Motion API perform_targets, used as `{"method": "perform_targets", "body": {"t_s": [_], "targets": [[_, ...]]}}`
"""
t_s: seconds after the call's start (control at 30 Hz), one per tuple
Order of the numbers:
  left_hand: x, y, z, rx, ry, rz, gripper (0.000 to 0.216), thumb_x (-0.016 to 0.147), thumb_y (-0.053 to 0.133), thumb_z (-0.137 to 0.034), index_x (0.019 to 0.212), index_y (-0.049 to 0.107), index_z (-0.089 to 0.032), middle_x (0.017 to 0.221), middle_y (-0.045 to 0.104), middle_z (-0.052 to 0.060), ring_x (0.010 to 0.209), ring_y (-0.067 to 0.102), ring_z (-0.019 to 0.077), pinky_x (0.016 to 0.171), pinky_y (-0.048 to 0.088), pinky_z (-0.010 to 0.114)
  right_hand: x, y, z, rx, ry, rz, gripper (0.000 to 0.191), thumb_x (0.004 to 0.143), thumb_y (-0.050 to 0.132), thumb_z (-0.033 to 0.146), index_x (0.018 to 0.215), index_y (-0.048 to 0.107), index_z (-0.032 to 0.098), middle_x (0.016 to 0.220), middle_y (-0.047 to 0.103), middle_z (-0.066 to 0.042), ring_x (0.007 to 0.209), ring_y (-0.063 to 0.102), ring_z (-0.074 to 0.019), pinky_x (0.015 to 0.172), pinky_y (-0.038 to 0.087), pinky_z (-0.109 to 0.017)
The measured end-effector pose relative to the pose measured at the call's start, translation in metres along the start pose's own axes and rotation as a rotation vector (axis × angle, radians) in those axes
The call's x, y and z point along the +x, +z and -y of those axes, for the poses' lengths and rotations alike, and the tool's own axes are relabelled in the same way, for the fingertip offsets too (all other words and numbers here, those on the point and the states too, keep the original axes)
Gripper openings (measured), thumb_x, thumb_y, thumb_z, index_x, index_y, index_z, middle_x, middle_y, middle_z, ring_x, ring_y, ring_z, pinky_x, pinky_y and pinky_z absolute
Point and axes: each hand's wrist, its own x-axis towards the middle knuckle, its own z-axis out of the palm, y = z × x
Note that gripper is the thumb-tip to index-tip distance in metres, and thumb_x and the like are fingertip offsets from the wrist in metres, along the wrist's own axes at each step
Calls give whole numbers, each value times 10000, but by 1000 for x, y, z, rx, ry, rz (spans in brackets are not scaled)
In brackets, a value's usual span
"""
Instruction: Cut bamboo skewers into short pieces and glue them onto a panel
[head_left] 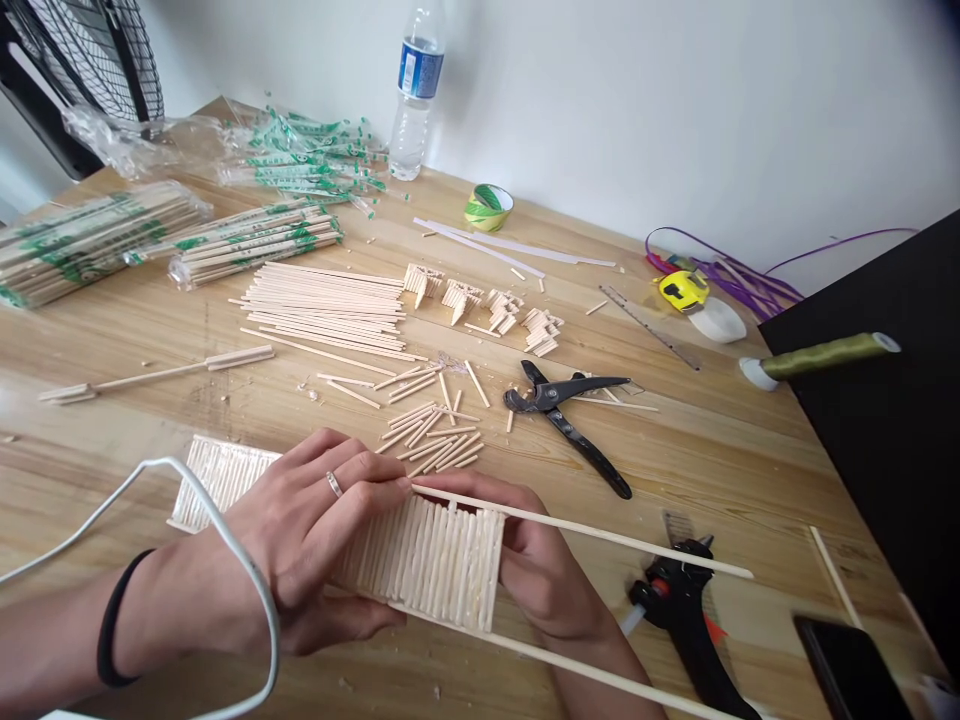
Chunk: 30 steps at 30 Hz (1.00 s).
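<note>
A panel of short wooden sticks [439, 560], set side by side between two long sticks, is held tilted above the table. Glossy, clear patches show on its surface. My left hand [300, 530], with a ring and a black wristband, lies over the middle of the panel, fingers on the top edge and thumb below. At the right end, my right hand [536, 560] grips from behind, its fingertips partly hidden. Past the short sticks, the upper long stick [600, 527] and lower long stick [585, 668] stick out to the right. A white cable [251, 580] loops across my left wrist.
Beyond my hands lie cut stick pieces [431, 435], long sticks [322, 310], small stepped stick pieces [502, 310] and pliers [562, 405]. A black glue gun [686, 620] and phone [851, 665] are at right. Bagged sticks [97, 240] and a bottle [412, 110] stand farther back.
</note>
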Motion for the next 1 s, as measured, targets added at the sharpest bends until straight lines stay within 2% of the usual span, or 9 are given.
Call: {"method": "perform_targets", "body": {"t_s": [0.13, 0.3, 0.43, 0.57, 0.7, 0.87, 1.0], "targets": [[4, -2, 0, 23, 22, 10, 468, 954, 731, -288, 1311, 508, -84, 1226, 680, 169, 1047, 647, 277, 916, 502, 450, -1, 0, -2, 7, 21, 0, 335, 957, 706, 446, 1253, 807, 327, 1221, 812, -76, 1157, 752, -274, 963, 578, -285], [8, -4, 1, 103, 51, -42, 394, 1025, 630, -381, 1261, 548, -77, 1129, 696, 160, 1009, 668, 286, 866, 531, 444, -3, 1, 0, 44, 13, -3, 327, 963, 716, 403, 1265, 798, 307, 1262, 793, -97, 1165, 740, -280, 951, 582, -312], [6, -3, 3, 87, 75, -51, 473, 949, 732, -373, 1279, 539, -94, 1117, 709, 143, 983, 696, 286, 835, 554, 433, -3, 0, -1, 55, 36, 0, 349, 959, 717, 467, 1256, 798, 301, 1269, 789, -87, 1146, 736, -278, 942, 577, -316], [3, 0, 5, 89, 59, -58, 597, 899, 780, -386, 1359, 506, -122, 1145, 706, 141, 978, 691, 289, 839, 566, 444, -3, 1, -3, 74, 53, 2, 315, 965, 716, 403, 1261, 778, 316, 1305, 774, -64, 1187, 716, -261, 981, 557, -319], [4, 0, 5, 86, 43, -32, 560, 900, 770, -354, 1346, 524, -119, 1131, 707, 145, 971, 686, 287, 825, 569, 443, -3, 3, -1, 94, 36, -9, 341, 958, 725, 392, 1281, 748, 287, 1343, 748, -71, 1221, 703, -251, 993, 553, -305], [10, -2, 2, 90, 64, -72, 506, 914, 743, -376, 1290, 549, -98, 1097, 713, 134, 953, 707, 288, 819, 565, 436, -2, 4, 1, 61, 33, -19, 387, 944, 755, 458, 1260, 745, 237, 1299, 760, -105, 1172, 724, -242, 965, 569, -307], [10, -3, 2, 76, 66, -51, 503, 926, 739, -387, 1296, 552, -103, 1106, 725, 134, 964, 710, 290, 828, 556, 440, -2, 3, 3, 83, 53, -12, 391, 947, 758, 480, 1262, 753, 248, 1301, 766, -104, 1186, 724, -233, 963, 566, -293]]}}
